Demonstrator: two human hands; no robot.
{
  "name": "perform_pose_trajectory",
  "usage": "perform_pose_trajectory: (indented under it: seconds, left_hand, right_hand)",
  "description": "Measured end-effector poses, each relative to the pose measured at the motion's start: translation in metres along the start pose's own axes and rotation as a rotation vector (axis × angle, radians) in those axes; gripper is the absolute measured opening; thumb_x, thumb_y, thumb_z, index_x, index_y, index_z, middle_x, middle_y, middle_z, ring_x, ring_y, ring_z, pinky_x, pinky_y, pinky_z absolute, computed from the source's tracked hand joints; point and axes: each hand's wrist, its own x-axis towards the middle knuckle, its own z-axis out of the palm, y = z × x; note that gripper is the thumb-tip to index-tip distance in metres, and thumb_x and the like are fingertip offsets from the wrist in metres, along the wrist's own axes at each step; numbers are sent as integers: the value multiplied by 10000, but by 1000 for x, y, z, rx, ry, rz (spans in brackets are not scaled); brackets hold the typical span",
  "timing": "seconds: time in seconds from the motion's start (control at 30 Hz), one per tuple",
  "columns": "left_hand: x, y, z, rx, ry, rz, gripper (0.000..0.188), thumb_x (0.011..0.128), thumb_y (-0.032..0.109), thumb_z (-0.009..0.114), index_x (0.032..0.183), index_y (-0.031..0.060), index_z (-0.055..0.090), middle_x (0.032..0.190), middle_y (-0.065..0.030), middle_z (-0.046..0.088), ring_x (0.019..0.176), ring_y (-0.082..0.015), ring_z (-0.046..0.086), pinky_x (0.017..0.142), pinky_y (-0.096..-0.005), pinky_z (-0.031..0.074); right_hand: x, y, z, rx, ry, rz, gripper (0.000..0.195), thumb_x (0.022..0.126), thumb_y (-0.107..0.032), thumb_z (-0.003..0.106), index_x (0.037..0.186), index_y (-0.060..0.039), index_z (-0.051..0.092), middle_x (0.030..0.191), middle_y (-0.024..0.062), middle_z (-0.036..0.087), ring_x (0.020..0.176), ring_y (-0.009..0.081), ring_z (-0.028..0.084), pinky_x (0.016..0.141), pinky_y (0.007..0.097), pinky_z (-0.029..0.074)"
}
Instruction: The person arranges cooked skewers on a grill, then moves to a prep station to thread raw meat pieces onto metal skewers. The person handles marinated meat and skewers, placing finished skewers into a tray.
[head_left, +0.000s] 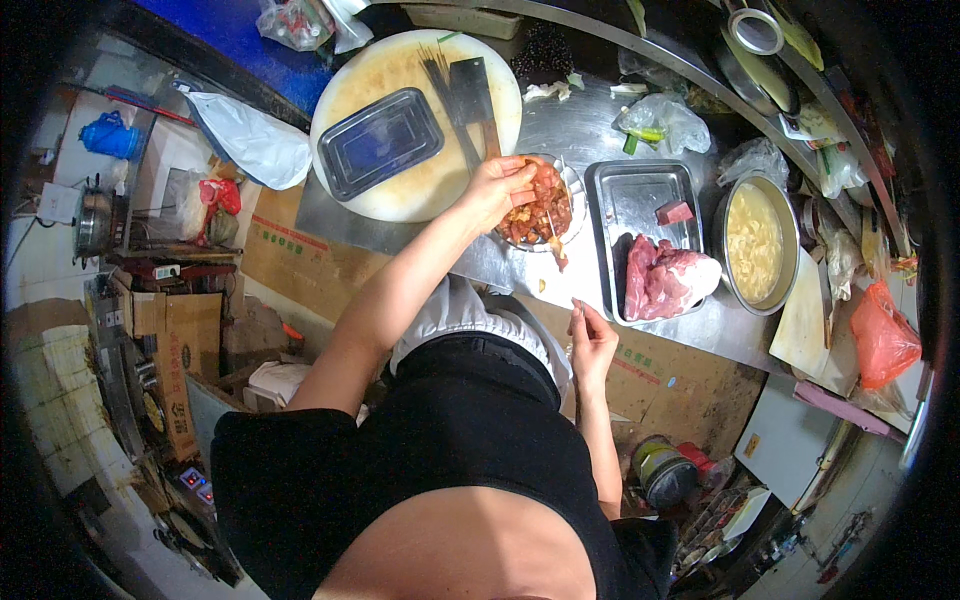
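Observation:
My left hand (508, 189) reaches over a bowl of cut, marinated-looking meat (534, 217), fingertips bent against the pieces; whether they pinch one is unclear. Nearer my body, my right hand (592, 337) grips the end of a thin skewer (583, 305) between thumb and fingers. Meat (559, 251) hangs near the bowl's close rim, apparently on the skewer. To the left, a round cutting board (360, 75) bears a black plastic tray (382, 142), a bundle of thin skewers (450, 97) and a cleaver (471, 90). Right of the bowl, a metal tray (637, 187) holds raw meat (660, 277).
On the steel worktop (570, 112), a metal pot of pale pieces in liquid (754, 244) stands beyond the tray. Plastic bags with greens (664, 124) lie at the back. A red plastic bag (885, 337) is at the far right. A shelf edge (652, 45) crosses above the worktop.

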Motion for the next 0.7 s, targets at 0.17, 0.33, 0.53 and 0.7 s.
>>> perform_pose_trajectory:
  seconds: [0.17, 0.33, 0.53, 0.7]
  left_hand:
    - [-1, -1, 3, 27, -6, 32, 195, 879, 83, 532, 1042, -23, 550, 960, -97, 618, 868, -175, 610, 803, -323, 508]
    - [-6, -11, 5, -100, 66, 85, 186, 879, 87, 534, 1034, -13, 553, 974, -90, 610, 855, -180, 604, 790, -325, 509]
    - [-21, -29, 17, -223, 110, 90, 206, 883, 51, 516, 1079, -12, 525, 976, -103, 603, 861, -196, 609, 791, -315, 515]
    - [-38, -25, 26, -176, 98, 107, 230, 868, 27, 533, 1095, -7, 532, 1023, -105, 604, 909, -186, 603, 808, -312, 510]
  right_hand:
    - [-3, 2, -3, -15, -5, -21, 208, 867, -120, 577, 1027, -3, 642, 653, -44, 528, 585, 23, 443, 530, 173, 355]
    - [-4, -6, 1, -24, 13, -48, 203, 865, -129, 581, 1017, -14, 650, 635, -41, 534, 575, 25, 453, 530, 181, 373]
    - [5, -22, 20, 9, -1, -67, 205, 867, -133, 578, 1018, -14, 649, 635, -33, 545, 576, 26, 463, 531, 184, 384]
    - [25, -30, 35, 174, -56, 2, 217, 869, -125, 576, 1040, -6, 636, 656, -39, 546, 559, 31, 449, 520, 186, 374]
